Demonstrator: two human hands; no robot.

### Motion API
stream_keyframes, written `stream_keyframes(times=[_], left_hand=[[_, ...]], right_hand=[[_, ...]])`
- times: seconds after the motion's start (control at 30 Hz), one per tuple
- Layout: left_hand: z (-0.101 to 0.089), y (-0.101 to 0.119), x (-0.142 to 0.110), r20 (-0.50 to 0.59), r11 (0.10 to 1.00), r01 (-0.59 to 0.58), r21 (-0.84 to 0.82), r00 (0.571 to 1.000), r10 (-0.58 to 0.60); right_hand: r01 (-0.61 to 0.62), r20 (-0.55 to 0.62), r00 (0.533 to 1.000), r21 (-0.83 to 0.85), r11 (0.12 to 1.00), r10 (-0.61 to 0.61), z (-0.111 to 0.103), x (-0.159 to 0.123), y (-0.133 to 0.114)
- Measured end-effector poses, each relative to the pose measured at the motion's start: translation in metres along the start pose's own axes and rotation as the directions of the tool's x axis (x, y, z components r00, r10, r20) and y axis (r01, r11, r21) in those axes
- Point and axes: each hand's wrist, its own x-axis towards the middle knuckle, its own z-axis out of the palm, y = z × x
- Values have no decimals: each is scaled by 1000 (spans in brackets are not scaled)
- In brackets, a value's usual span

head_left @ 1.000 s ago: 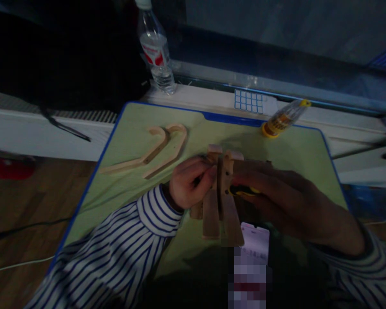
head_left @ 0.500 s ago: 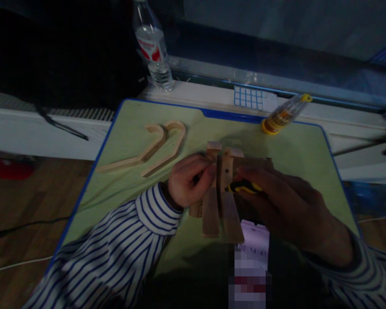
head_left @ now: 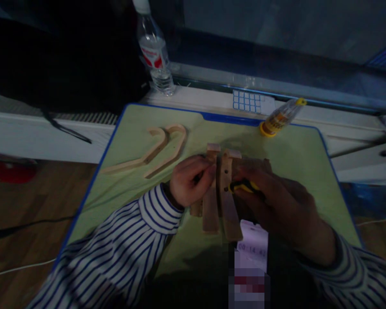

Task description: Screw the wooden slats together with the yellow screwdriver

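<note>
Right fingers on a yellow-and-black hand tool, its tip at the lower hole

The work looks partway along. In the right-hand bent wooden strip (head_left: 230, 216), two dark holes show, and the tool tip is right beside the lower one; whether it touches the wood cannot be told. Whether the left-hand bent wooden strip (head_left: 210, 216) has holes is hidden by the left hand (head_left: 190, 180). Two loose hook-shaped wooden pieces (head_left: 178, 155) lie beyond the left fingers and off to their left, apart from the pair in hand, so they seem to be waiting or set aside; which, the view does not settle.

The right hand (head_left: 283, 210) has its fingers wrapped round the yellow-and-black hand tool (head_left: 246, 186). The right-hand strip runs just left of those fingertips. The left fingers are drawn in narrow over the left-hand strip, the thumb lying against it; whether they pinch it cannot be told. Both strips lie side by side between the two hands, a brown block (head_left: 255, 165) showing beyond the right fingers.
</note>
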Motion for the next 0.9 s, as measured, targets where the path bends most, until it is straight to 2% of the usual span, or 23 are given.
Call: stream_keyframes(times=[0.1, 0.2, 0.37, 0.5, 0.67, 0.9], left_hand=[[-1, -2, 0, 18, 1000, 24, 5, 1000, -24], [-4, -2, 3, 112, 999, 37, 35, 993, -41], [-15, 11, 15, 226, 999, -44, -2, 973, 44], [-22, 25, 22, 313, 995, 1, -98, 949, 30], [-17, 24, 19, 339, 982, 51, -181, 941, 13], [-7, 16, 16, 317, 956, 76, -284, 948, 19]], right_hand=[[8, 87, 996, 9, 1000, -9, -8, 10, 2], [4, 218, 976, -45, 999, 6, -22, 19, 1], [156, 373, 923, -152, 976, -89, -44, 30, -1], [261, 470, 877, -292, 920, -100, -52, 40, -3], [363, 520, 839, -312, 878, -162, -52, 50, -6], [371, 559, 811, -269, 889, -169, -50, 55, -9]])
